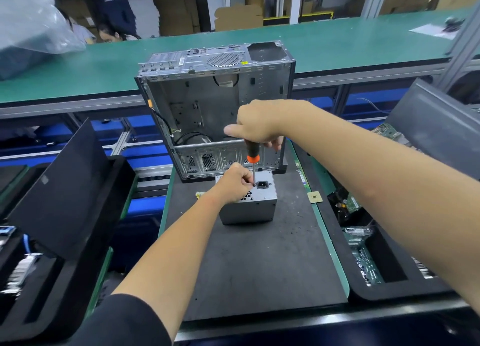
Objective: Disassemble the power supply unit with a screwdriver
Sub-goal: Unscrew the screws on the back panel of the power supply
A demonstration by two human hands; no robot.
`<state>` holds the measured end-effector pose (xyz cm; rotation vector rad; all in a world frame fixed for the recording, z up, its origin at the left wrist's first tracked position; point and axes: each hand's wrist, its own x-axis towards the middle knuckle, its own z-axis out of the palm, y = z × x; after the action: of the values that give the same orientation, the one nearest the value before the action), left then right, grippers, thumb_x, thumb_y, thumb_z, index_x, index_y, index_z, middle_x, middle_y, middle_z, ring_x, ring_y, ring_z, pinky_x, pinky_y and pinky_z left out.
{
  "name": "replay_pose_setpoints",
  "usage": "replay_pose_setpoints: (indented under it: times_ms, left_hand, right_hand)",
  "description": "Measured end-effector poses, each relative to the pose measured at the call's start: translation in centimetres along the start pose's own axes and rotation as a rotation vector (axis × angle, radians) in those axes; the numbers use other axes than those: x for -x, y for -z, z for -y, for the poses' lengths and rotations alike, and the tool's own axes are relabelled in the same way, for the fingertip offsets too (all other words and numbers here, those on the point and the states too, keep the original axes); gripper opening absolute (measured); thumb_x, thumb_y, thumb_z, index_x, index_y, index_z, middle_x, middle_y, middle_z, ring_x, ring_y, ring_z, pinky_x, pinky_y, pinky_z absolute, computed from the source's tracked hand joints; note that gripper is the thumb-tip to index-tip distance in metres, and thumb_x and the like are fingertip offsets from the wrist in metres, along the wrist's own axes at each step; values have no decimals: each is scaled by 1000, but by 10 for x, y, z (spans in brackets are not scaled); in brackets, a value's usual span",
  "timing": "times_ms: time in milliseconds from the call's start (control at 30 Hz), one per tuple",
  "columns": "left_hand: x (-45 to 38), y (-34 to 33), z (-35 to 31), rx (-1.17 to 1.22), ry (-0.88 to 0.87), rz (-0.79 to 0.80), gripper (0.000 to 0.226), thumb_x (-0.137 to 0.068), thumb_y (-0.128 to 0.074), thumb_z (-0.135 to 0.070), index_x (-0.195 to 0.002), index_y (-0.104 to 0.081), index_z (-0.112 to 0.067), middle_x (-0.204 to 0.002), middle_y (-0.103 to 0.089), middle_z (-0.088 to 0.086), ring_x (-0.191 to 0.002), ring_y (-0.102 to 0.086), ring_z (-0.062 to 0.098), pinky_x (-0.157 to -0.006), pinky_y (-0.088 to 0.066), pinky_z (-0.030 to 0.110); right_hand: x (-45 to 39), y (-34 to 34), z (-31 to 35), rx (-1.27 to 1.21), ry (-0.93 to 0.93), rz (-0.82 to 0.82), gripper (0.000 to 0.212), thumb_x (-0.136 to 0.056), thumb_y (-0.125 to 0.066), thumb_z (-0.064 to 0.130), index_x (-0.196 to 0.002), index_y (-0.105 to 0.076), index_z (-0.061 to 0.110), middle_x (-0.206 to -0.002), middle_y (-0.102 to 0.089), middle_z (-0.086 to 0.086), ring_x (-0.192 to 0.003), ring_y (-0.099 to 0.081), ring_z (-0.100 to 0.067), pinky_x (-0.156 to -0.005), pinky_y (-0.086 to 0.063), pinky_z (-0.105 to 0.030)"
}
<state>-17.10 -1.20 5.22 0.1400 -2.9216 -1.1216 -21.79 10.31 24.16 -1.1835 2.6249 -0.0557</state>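
The power supply [248,201] sits whole on the dark mat on the counter [259,267], just near of the empty computer case [215,106]. The right hand [255,123] grips the screwdriver [252,161] upright, tip at a screw beside the power socket, while the left hand [235,182] is curled on the box's top; the work looks barely begun, cover still on

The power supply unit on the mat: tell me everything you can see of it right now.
The power supply unit is a small grey sheet-metal box resting on the dark work mat, just in front of the empty computer case. Its upward face carries a black power inlet socket and honeycomb vent holes. Coloured wires show at its left side. The left hand rests on top; the right hand holds the screwdriver upright, tip on that face beside the socket.
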Motion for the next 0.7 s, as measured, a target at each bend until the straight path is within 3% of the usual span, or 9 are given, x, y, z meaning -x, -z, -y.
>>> replay_pose_setpoints:
  times_ms: [67, 167, 233, 300, 367, 433, 533, 633, 700]
  left_hand:
    - [-1, 0, 0, -1, 0, 0, 28, -85, -59, 1, -65, -55, -18, -100, -43, 3, -63, -45, 6, -54, -37, 5]
    - [-1, 0, 1, -2, -6, -10, 23, -84, -59, 2, -69, -58, -15, -99, -43, 3, -64, -45, 5, -56, -36, 3]
    - [-1, 0, 0, -2, -15, -2, 19, -85, -59, 2, -72, -59, -13, -97, -42, 2, -64, -45, 5, -55, -38, 2]
    - [-1, 0, 0, -6, -12, 5, 20, -85, -59, 2, -72, -59, -13, -95, -41, 1, -62, -45, 6, -53, -38, 2]
    - [-1, 0, 0, -15, -16, 6, 22, -85, -59, 2, -70, -58, -14, -94, -41, 0, -60, -45, 6, -54, -39, 2]
    - [-1, 0, 0, -17, -16, 10, 23, -85, -59, 2, -69, -58, -15, -95, -41, 1, -60, -45, 7, -54, -39, 3]
    - [-1, 0, 0, -3, -2, 7, 30, -85, -59, 1, -65, -54, -20, -96, -41, 0, -59, -45, 8, -52, -39, 4]
    - [-1, 0, -1, 12, 1, 0, 33, -84, -59, 2, -64, -54, -23, -96, -41, 1, -61, -45, 8, -51, -38, 4]
    - [-1, 0, -2, 14, 2, -2, 34, -84, -59, 2, -63, -53, -24, -97, -41, 1, -61, -45, 8, -51, -38, 3]
  right_hand:
    - [0, 3, -2, 36, 22, 11, 37, -96, -43, 35, -88, -60, 3, -54, -68, -9, -45, -66, -22, -56, -50, -27]
    - [5, 8, -5, -12, 140, 102, 7, -85, -58, 16, -92, -60, 16, -70, -65, 5, -59, -68, -17, -56, -44, -25]
    - [6, 9, -6, -33, 147, 149, 9, -83, -61, 11, -88, -60, 18, -78, -64, 4, -60, -67, -18, -54, -44, -22]
    - [6, 6, -8, -76, 100, 124, 5, -87, -61, 21, -88, -60, 16, -84, -67, -3, -58, -69, -19, -53, -50, -24]
    - [4, 4, -10, -74, 20, 94, 31, -95, -48, 38, -89, -58, 10, -81, -69, -9, -52, -70, -24, -59, -57, -30]
    - [3, 4, -11, 4, -54, 75, 46, -99, -31, 40, -87, -56, 2, -70, -70, -16, -45, -67, -29, -59, -54, -31]
    - [2, 2, -11, 61, -7, 39, 33, -96, -39, 28, -93, -58, 1, -59, -68, -12, -45, -66, -23, -52, -45, -26]
    - [3, 3, -12, 60, 142, 42, 11, -89, -57, 22, -94, -56, 12, -82, -70, -10, -57, -65, -16, -52, -39, -25]
    - [5, 4, -10, 80, 194, 47, 15, -81, -66, 17, -90, -54, 20, -85, -66, -3, -70, -61, -16, -54, -38, -27]
